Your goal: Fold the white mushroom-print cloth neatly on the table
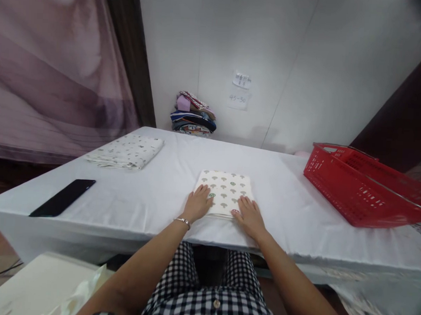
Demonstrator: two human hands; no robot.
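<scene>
1. Saw a folded cloth point(226, 189) with little green tree shapes, lying flat near the front edge of the white tabletop point(159, 197), right in the middle.
2. Saw the left hand point(198, 203) lying flat on the near left corner of the folded cloth, fingers point(204, 191) straight and a little spread, holding nothing.
3. Saw the right hand point(249, 215) lying flat on the near right corner of the same cloth, fingers point(242, 202) also straight and a little spread, pinching nothing.
4. Noticed a thin silver bracelet point(182, 221) on the left wrist.
5. Found a second folded cloth point(128, 151) with small dark spots far off to the left, well apart from both hands.
6. Spotted a black phone point(63, 197) lying flat near the left edge of the tabletop.
7. Spotted a red basket point(364, 189) on the right side, tilted a bit, well apart from the hands.
8. Saw a stack of coloured clothes point(193, 115) at the far edge, against the white wall point(307, 64).
9. Saw two small paper notes point(240, 91) stuck on the wall above the stack.
10. Saw a black and white checked shirt point(210, 298) low down, between the two arms.
</scene>
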